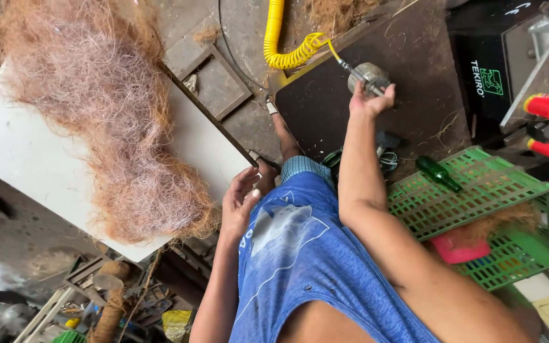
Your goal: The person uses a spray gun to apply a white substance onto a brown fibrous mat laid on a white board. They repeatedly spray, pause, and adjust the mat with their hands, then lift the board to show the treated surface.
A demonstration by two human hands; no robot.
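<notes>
Blue shirt cloth [300,254] is filling the near foreground. Beside it, a green plastic crate [509,190] is lying tilted, holding a pink piece [459,251] and a tuft of brown fibre [509,219], with a green bottle [438,173] resting on its rim. Right hand [368,101] is clenching a round grey metal air tool [371,76] on a yellow coiled hose [287,44], over the dark board [325,101]. Left hand [241,202] is hanging released, fingers loose, beside the white board [27,159] heaped with coir fibre [109,108].

Pneumatic tool [370,77]: grey metal, round-bodied, lying on a dark board [325,101], gripped from below by the right hand [368,101]; a coiled yellow air hose [285,44] joins it at upper left; white panel [39,159]: flat, heaped with tangled brown fibre [115,121], its near corner just beside the open left hand [241,202].
</notes>
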